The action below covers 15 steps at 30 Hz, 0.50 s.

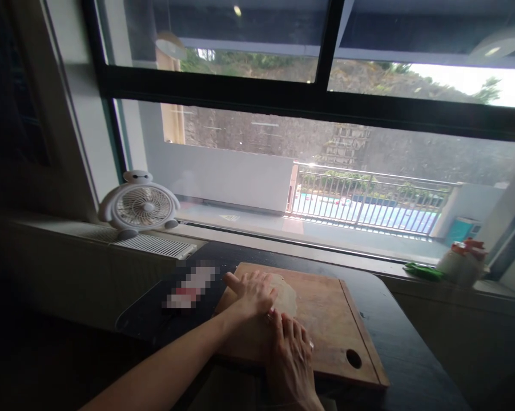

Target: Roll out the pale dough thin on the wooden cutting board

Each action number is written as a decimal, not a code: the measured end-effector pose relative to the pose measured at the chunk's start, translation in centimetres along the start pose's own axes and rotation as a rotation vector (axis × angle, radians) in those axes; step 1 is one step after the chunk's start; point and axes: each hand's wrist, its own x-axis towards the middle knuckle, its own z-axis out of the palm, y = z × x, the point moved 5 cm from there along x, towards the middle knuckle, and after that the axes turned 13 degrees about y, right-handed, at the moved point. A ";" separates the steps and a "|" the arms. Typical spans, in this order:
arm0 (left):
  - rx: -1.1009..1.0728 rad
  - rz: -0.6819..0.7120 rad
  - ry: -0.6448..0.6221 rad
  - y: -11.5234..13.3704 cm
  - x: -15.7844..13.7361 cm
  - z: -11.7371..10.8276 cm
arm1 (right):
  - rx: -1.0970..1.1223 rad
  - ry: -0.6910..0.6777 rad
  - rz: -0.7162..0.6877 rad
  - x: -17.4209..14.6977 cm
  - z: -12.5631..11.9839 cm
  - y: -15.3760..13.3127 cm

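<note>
A flat, pale sheet of dough [286, 294] lies on a wooden cutting board [326, 319]. Over its left part my left hand [254, 292] presses palm down, its thumb stuck out to the left and its fingers bent over. Closer to me, my right hand [290, 348] is also palm down, fingers together and curved. Between the hands shows a small reddish and clear bit [271, 313] of something, and a shiny bit peeks out at the right hand's outer side. The hands cover most of this thing, so its kind is hidden.
The board rests on a dark table [401, 337]; a hole pierces its near right corner. Left of the board is a blurred-out item [191, 288]. A white fan [144, 205] stands by the window. Spray bottles [465, 262] and a green cloth [423, 271] sit on the sill.
</note>
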 end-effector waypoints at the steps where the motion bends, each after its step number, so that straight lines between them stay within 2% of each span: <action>1: 0.001 -0.008 0.009 0.1 0.3 0.1 | 0.008 -0.010 0.005 0.3 -0.1 0.1; 7: -0.001 -0.040 -0.048 0.7 3.0 2.2 | 0.059 -0.047 0.021 1.9 -0.1 0.9; 15: -0.009 -0.019 -0.098 2.2 5.4 3.9 | 0.035 -0.081 0.046 2.3 0.7 1.4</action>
